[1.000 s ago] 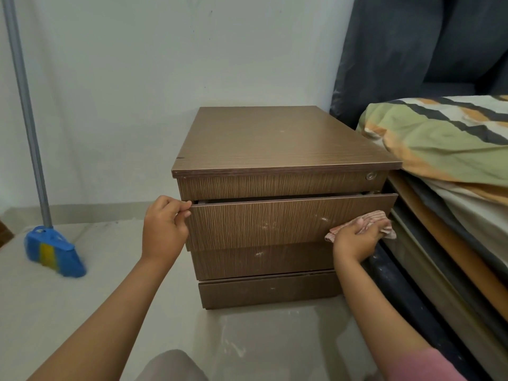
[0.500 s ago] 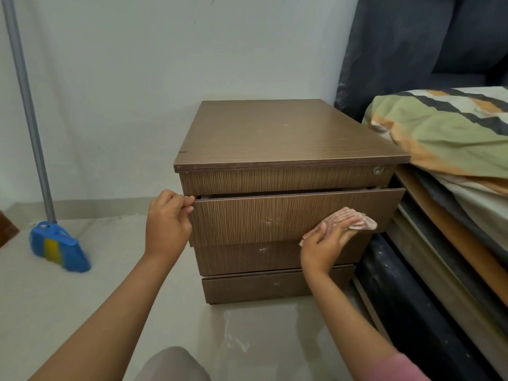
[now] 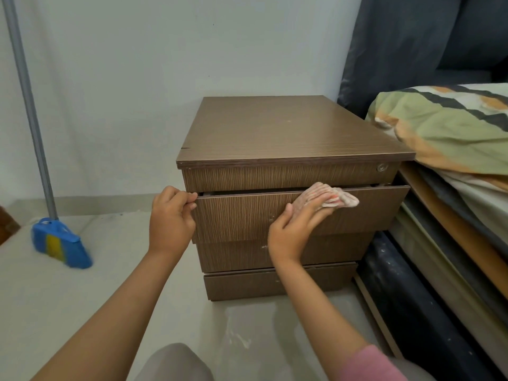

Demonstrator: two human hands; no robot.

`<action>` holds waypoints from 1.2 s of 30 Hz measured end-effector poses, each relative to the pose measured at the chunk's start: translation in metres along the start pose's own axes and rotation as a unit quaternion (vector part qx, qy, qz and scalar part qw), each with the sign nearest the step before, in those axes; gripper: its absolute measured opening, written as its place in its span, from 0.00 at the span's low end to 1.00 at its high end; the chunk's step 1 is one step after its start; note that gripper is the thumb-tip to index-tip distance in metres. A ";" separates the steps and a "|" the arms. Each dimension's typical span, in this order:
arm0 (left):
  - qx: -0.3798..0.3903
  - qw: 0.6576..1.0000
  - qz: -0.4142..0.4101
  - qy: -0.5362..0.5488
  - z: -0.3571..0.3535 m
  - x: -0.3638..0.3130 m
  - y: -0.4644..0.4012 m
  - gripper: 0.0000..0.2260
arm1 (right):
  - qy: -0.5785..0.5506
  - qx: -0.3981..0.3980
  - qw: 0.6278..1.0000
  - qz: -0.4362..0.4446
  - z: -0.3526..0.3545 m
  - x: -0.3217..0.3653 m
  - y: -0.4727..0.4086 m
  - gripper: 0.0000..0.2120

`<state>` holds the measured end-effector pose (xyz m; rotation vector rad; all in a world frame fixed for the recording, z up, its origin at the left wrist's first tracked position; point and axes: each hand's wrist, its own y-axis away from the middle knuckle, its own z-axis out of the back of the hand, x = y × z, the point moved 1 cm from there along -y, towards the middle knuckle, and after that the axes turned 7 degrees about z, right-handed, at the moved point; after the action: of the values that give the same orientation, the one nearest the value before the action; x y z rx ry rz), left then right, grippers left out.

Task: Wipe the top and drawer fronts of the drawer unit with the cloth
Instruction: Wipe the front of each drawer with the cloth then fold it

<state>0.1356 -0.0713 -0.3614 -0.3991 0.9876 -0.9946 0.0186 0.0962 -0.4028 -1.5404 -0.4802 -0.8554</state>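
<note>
A brown wood-grain drawer unit (image 3: pixel 288 133) stands on the floor against the wall. Its second drawer (image 3: pixel 236 218) is pulled out a little. My left hand (image 3: pixel 170 218) grips that drawer's left edge with curled fingers. My right hand (image 3: pixel 295 226) presses a pinkish cloth (image 3: pixel 327 196) flat against the drawer front near its top edge, right of the middle. Part of the cloth sticks out past my fingertips to the right. Two lower drawers (image 3: pixel 236 255) are shut.
A blue and yellow broom (image 3: pixel 59 243) with a grey handle leans at the left. A bed with a striped pillow (image 3: pixel 445 130) and dark frame (image 3: pixel 412 292) sits tight against the unit's right side. Pale floor (image 3: pixel 55 303) lies in front and to the left.
My right hand has slid the cloth leftward along the pulled-out drawer front and up to its top edge. My left hand keeps its grip on the drawer's left edge.
</note>
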 end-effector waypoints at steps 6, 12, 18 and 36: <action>0.004 1.000 0.004 -0.001 0.001 0.001 -0.001 0.07 | 0.039 0.054 0.998 0.012 0.003 -0.026 0.027 0.35; 0.002 1.000 0.006 0.008 0.001 0.002 0.000 0.07 | 0.031 0.012 0.999 -0.011 0.014 -0.032 0.008 0.32; 0.003 1.000 0.010 0.006 0.000 0.002 0.000 0.08 | -0.015 -0.006 1.000 -0.008 -0.015 0.001 0.014 0.31; 0.012 1.000 0.007 0.025 0.004 0.005 -0.003 0.07 | 0.018 0.063 0.997 0.033 -0.030 -0.014 0.057 0.31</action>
<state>0.1380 -0.0774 -0.3602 -0.3481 1.0216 -1.0064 0.0445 0.0603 -0.4516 -1.4157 -0.4448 -0.7864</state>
